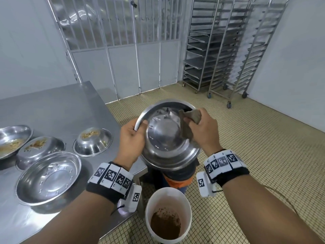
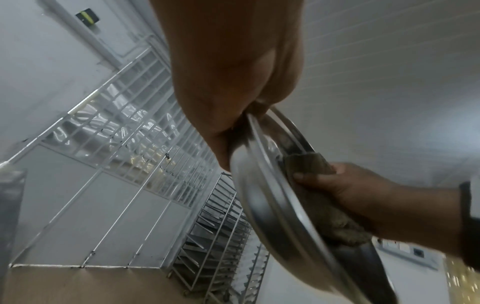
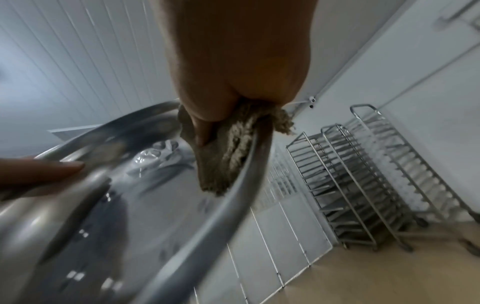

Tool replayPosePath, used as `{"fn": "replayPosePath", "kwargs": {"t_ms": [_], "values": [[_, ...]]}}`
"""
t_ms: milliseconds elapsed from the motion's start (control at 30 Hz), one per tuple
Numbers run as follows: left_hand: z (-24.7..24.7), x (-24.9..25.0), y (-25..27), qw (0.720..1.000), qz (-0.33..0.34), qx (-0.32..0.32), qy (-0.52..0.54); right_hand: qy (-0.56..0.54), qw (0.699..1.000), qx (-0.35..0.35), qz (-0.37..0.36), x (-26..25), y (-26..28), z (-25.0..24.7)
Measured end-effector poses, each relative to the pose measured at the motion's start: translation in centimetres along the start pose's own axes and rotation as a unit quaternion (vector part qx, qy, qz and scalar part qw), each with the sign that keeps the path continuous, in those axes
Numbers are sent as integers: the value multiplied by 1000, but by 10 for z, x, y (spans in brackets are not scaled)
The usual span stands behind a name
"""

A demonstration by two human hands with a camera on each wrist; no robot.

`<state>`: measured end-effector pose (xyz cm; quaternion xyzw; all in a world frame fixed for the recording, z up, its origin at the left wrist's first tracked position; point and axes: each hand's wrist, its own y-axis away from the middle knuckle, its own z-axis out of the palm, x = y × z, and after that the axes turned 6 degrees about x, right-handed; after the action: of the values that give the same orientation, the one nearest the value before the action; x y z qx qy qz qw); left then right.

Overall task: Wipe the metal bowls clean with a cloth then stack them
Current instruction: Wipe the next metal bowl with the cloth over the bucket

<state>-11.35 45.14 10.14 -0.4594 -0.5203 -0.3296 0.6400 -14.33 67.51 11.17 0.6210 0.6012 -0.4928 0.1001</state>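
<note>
My left hand (image 1: pixel 133 136) grips the left rim of a shiny metal bowl (image 1: pixel 165 136), tilted toward me in the air beyond the table corner. My right hand (image 1: pixel 202 127) holds a brownish cloth (image 1: pixel 188 120) bunched over the bowl's right rim, thumb inside. In the right wrist view the cloth (image 3: pixel 228 152) straddles the rim of the bowl (image 3: pixel 130 205). The left wrist view shows the bowl (image 2: pixel 275 197) edge-on with the cloth (image 2: pixel 324 203) against its inside. On the steel table (image 1: pixel 61 110) sit a clean bowl (image 1: pixel 49 178) and three bowls with crumbs (image 1: pixel 93 141) (image 1: pixel 39 150) (image 1: pixel 12 140).
A white bucket (image 1: pixel 168 213) with brown waste stands on the tiled floor below the held bowl, beside a dark and orange object (image 1: pixel 177 180). Wheeled metal tray racks (image 1: pixel 226 50) stand at the back right, and a barred metal partition (image 1: pixel 123 41) runs behind.
</note>
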Motion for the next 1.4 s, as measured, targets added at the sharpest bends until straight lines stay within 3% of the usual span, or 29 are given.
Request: {"fn": "replayPosePath", "kwargs": {"t_ms": [100,167,367,467,600,733,900,967,1100,1233,1400], "values": [[0,3,-3,998,16,42,37,-62,992,6,108,7,26,14],[-1,1,-4,999,16,40,31,-79,987,-1,142,12,34,20],[-3,-1,0,998,-15,-36,-41,-22,997,-52,57,5,-2,2],[-3,1,-3,998,-11,-40,-40,-19,998,-49,19,0,-7,-1],[-4,6,-8,1000,1,0,-10,-54,997,10,61,7,14,11],[-6,0,-4,1000,-9,-11,-26,-57,994,-4,89,10,15,12],[-2,-4,2,996,-24,-58,-63,32,993,-115,-27,-6,-21,-6],[0,-3,3,997,-30,-57,-43,45,992,-107,-47,-8,-25,-6],[1,-4,-3,1000,-30,7,1,-11,999,-34,37,3,-3,4],[-1,-4,-3,999,-33,21,-4,-14,994,-33,105,21,16,16],[2,-13,0,996,-13,-59,-59,40,995,-95,0,3,-14,-1]]}}
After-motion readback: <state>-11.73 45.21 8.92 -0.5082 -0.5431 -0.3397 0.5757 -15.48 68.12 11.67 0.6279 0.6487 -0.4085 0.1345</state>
